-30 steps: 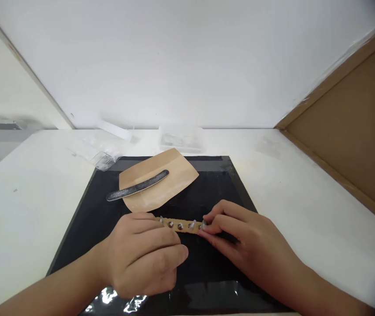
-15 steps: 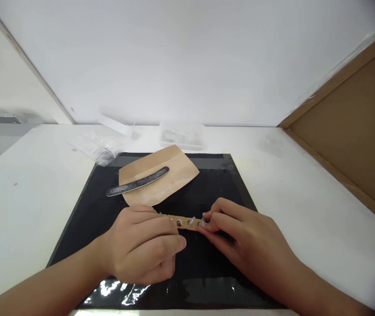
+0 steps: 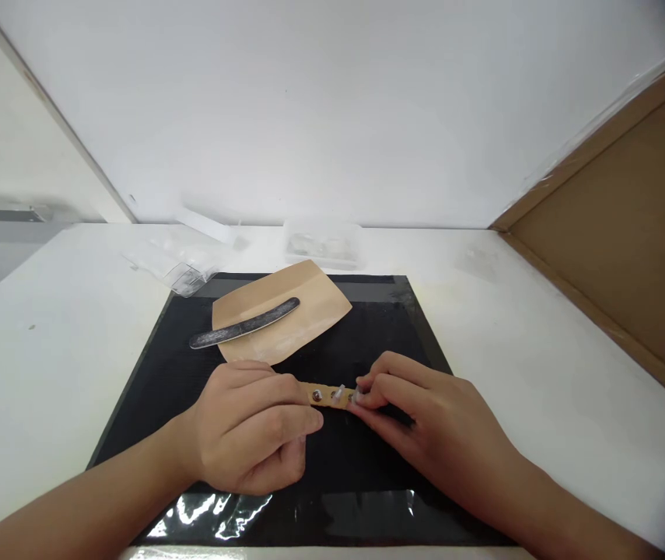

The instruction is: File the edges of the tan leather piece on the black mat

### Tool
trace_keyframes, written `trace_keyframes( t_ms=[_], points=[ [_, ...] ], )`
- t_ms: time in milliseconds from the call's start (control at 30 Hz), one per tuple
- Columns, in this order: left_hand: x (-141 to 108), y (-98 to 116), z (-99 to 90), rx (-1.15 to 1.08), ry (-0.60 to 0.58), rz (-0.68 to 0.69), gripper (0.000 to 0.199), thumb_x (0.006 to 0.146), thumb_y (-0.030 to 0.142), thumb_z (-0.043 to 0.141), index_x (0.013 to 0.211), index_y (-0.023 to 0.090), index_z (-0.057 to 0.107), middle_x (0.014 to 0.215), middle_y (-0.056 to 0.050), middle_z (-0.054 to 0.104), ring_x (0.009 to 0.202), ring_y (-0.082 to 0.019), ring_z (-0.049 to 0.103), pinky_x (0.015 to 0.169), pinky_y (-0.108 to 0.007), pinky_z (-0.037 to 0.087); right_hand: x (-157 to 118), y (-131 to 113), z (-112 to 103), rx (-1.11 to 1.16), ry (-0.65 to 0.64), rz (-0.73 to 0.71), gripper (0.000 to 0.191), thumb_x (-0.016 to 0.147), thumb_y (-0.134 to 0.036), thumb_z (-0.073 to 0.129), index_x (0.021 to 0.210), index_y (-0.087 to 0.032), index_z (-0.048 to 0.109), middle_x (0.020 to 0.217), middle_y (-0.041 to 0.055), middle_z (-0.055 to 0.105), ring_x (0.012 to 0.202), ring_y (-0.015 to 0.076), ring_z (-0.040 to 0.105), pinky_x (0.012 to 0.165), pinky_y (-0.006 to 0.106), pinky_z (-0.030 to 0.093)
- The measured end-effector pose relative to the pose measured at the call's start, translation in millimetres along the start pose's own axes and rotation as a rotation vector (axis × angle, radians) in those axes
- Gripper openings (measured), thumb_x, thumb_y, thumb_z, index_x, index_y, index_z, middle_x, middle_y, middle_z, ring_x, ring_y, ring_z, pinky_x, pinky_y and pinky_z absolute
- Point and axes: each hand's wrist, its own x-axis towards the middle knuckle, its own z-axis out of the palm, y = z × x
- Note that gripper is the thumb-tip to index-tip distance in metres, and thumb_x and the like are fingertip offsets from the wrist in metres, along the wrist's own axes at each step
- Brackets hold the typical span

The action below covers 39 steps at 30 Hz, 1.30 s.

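Observation:
A narrow tan strip (image 3: 326,395) with a row of round, dark, shiny studs lies across my work area. My left hand (image 3: 256,432) is closed over its left part, which the fingers hide. On one stud stands a small translucent piece, like a false nail tip (image 3: 339,393). At the strip's right end, my right hand (image 3: 407,400) pinches another small translucent nail tip (image 3: 356,395) between thumb and fingers. Behind the hands, a curved black nail file (image 3: 244,323) rests on a sheet of brown paper (image 3: 309,307).
A black mat (image 3: 379,334) lies under everything on the white table (image 3: 519,334). At the back stand a clear plastic box (image 3: 323,243) and crumpled clear packaging (image 3: 183,268). A brown framed board (image 3: 617,218) leans at the right, and a white wall rises behind.
My left hand has shifted slightly left along the strip. The right hand keeps its pinch almost in the same place. The view has moved very slightly.

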Motion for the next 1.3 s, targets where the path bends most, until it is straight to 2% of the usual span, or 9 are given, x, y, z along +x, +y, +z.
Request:
trace_keyframes(
  t_ms=[233, 633, 1200, 1300],
  points=[
    [-1.9, -1.1, 1.0, -0.027, 0.001, 0.022, 0.026, 0.070, 0.000, 0.060, 0.092, 0.013, 0.067, 0.074, -0.005, 0.072, 0.059, -0.014, 0.065, 0.053, -0.026, 0.055, 1.0, 2.1, -0.8, -0.016, -0.003, 0.011, 0.011, 0.096, -0.029, 0.065, 0.087, -0.023, 0.065, 0.098, 0.0004, 0.068, 0.071, 0.0116, 0.064, 0.058, 0.024, 0.045],
    [0.9, 0.4, -1.4, -0.004, -0.015, 0.021, 0.022, 0.072, 0.001, 0.059, 0.090, 0.013, 0.066, 0.074, -0.004, 0.071, 0.059, -0.013, 0.066, 0.053, -0.026, 0.056, 2.3, 2.7, -2.6, -0.023, -0.033, -0.011, 0.010, 0.092, -0.033, 0.071, 0.091, -0.024, 0.065, 0.105, 0.0007, 0.067, 0.071, 0.0115, 0.063, 0.058, 0.024, 0.045],
    [-4.4, 0.2, -1.6, -0.025, -0.035, 0.003, 0.028, 0.070, 0.000, 0.063, 0.093, 0.013, 0.066, 0.077, -0.005, 0.072, 0.061, -0.014, 0.063, 0.053, -0.028, 0.054, 4.0, 5.5, -1.8, -0.009, 0.017, -0.058, 0.009, 0.094, -0.029, 0.068, 0.086, -0.025, 0.067, 0.103, -0.0006, 0.067, 0.071, 0.0095, 0.062, 0.055, 0.022, 0.044],
    [-5.2, 0.1, -1.8, -0.025, -0.031, 0.004, 0.028, 0.070, 0.000, 0.064, 0.093, 0.014, 0.066, 0.077, -0.005, 0.072, 0.061, -0.014, 0.063, 0.053, -0.028, 0.053, 4.5, 6.6, -1.5, -0.024, 0.033, -0.085, 0.010, 0.095, -0.030, 0.067, 0.086, -0.025, 0.067, 0.103, 0.0008, 0.067, 0.081, 0.0132, 0.065, 0.060, 0.023, 0.047]
  ],
)
